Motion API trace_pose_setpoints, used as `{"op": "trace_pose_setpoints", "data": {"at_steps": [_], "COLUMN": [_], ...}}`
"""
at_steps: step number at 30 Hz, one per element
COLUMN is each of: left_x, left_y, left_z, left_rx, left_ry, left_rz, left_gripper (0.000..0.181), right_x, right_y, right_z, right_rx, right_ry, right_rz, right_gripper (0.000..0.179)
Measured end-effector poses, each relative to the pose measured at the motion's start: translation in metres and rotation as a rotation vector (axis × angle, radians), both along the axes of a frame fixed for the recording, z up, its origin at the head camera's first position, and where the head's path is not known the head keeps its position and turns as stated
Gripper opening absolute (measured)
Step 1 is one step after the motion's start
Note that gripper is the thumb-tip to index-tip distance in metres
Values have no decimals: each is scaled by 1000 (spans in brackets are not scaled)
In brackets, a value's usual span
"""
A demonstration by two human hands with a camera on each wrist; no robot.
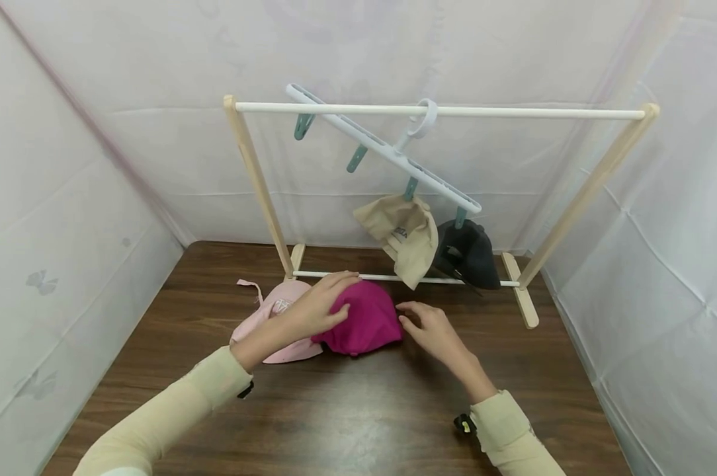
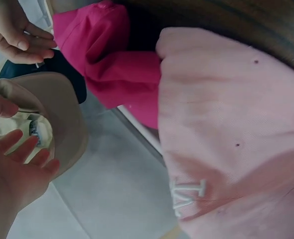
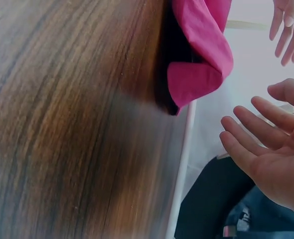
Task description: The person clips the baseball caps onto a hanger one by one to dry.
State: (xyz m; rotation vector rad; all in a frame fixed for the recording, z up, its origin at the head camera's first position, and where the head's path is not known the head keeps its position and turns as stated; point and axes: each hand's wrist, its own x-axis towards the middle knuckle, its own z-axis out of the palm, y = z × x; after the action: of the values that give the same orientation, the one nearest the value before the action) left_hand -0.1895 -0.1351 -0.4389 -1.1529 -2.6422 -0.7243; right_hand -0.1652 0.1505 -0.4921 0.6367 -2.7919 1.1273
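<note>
A magenta cap (image 1: pixel 367 320) lies on the wooden table, crown toward me. Over its left side is my left hand (image 1: pixel 318 308), fingers spread and loosely bent; whether it touches the cloth I cannot tell. My right hand (image 1: pixel 434 332) is beside the cap's right edge, fingers relaxed, with nothing in it; the right wrist view shows those fingers apart from the cap (image 3: pixel 202 74). A pale pink cap (image 1: pixel 275 324) with white lettering lies left of the magenta one, partly behind my left forearm. In the left wrist view this pink cap (image 2: pixel 231 114) fills the right side.
A wooden rack with a white top rod (image 1: pixel 513 113) stands at the back. From it hangs a tilted white hanger (image 1: pixel 370 140) with teal clips. Two clips hold a beige cap (image 1: pixel 415 241) and a black cap (image 1: pixel 474 254). White curtains enclose the table (image 1: pixel 335 410).
</note>
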Motion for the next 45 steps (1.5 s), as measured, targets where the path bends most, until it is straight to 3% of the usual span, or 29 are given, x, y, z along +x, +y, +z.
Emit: {"op": "trace_pose_setpoints", "data": {"at_steps": [10, 15, 23, 35, 45], "left_x": [-5, -8, -2, 5, 8], "left_y": [-17, -24, -22, -20, -25], "left_z": [-17, -25, -39, -50, -57], "left_rx": [-2, -47, -153, -350, -484], "left_ry": [17, 4, -27, 88, 181], "left_rz": [-44, -69, -74, -67, -42], "left_gripper": [57, 61, 83, 118, 122], "right_x": [1, 0, -1, -4, -7], "right_y": [-19, -28, -30, -35, -40], "right_z": [-7, -10, -19, -27, -37], "right_rx": [31, 75, 184, 318, 379], "right_ry": [69, 87, 105, 96, 152], "right_rz": [29, 125, 274, 307, 334], "right_gripper": [37, 52, 70, 96, 96]}}
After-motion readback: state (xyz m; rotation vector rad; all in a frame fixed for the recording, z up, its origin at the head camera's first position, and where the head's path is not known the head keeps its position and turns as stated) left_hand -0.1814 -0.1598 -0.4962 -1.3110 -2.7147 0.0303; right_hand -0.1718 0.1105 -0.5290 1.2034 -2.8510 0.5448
